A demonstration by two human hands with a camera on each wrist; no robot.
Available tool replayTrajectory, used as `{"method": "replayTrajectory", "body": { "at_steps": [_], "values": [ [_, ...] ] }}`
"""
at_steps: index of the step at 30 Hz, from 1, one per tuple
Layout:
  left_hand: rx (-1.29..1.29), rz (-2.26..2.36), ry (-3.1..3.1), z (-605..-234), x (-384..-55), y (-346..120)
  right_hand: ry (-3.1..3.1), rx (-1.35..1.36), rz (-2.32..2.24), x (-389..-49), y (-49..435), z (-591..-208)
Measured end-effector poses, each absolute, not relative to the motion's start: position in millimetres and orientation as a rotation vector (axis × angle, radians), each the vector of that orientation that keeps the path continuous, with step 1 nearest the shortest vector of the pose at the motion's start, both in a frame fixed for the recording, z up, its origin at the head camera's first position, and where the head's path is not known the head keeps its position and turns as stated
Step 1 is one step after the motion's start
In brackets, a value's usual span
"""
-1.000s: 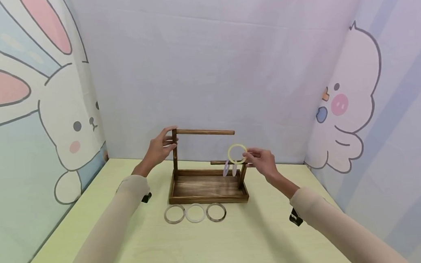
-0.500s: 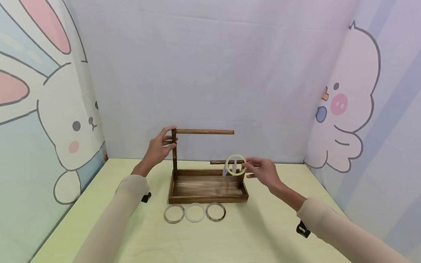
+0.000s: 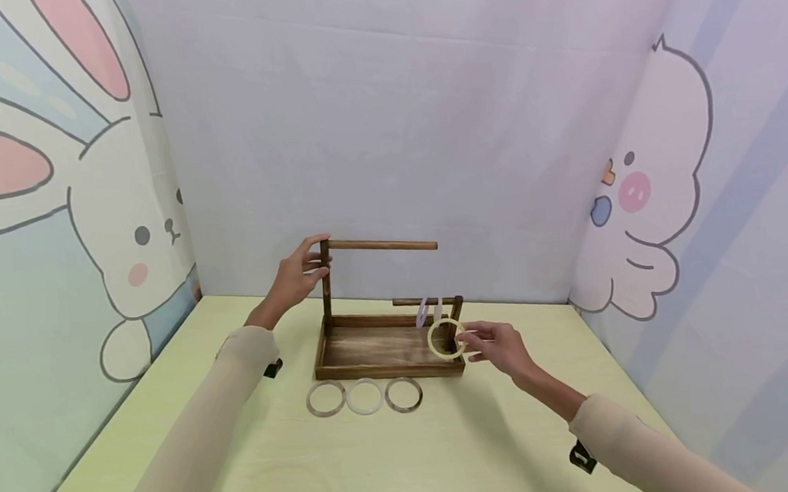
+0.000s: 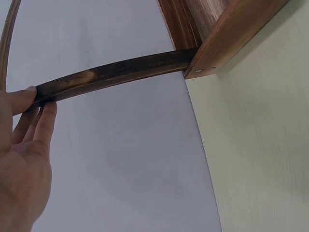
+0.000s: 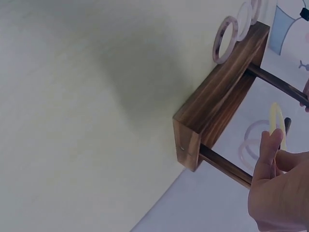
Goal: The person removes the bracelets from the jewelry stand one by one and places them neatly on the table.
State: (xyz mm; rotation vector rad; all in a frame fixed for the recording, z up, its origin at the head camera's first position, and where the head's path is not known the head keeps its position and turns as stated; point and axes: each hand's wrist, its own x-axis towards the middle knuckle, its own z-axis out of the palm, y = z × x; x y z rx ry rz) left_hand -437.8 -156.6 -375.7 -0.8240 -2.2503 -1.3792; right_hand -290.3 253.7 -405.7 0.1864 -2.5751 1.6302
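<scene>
My left hand [image 3: 295,277] grips the top of the tall post [image 4: 116,72] of a dark wooden rack, thumb on one side and fingers on the other. My right hand [image 3: 504,347] pinches a pale yellow bangle [image 3: 430,341] by its right side. In the head view this bangle overlaps the tray's right end, below the short lower bar [image 3: 405,302]. From that bar hang a lilac bangle [image 3: 419,320] and a paler pinkish one [image 3: 437,308]. In the right wrist view the yellow bangle [image 5: 273,113] shows almost edge-on above my thumb and finger.
A long upper bar [image 3: 383,244] juts right from the tall post. Before the rack's tray [image 3: 389,370] lie a greyish bangle [image 3: 326,414], a white bangle [image 3: 366,412] and a brown-marked bangle [image 3: 405,409] in a row. Printed cloth walls stand behind and beside the table [image 3: 382,468].
My right hand has lowered the yellow bangle from above the lower bar to in front of the tray's right end. The left hand keeps its grip on the post.
</scene>
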Motion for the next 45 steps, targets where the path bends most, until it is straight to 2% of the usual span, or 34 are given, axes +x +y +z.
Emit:
{"method": "replayTrajectory", "body": {
  "at_steps": [22, 45],
  "values": [
    [-0.825, -1.383, -2.255, -374.2, -438.2, -155.1, -2.716, 0.269, 1.754, -274.4, 257.9, -465.2],
    [-0.808, -1.378, -2.261, -375.3, -437.2, -156.1, -2.659, 0.172, 1.621, -272.1, 253.8, -484.9]
  ]
}}
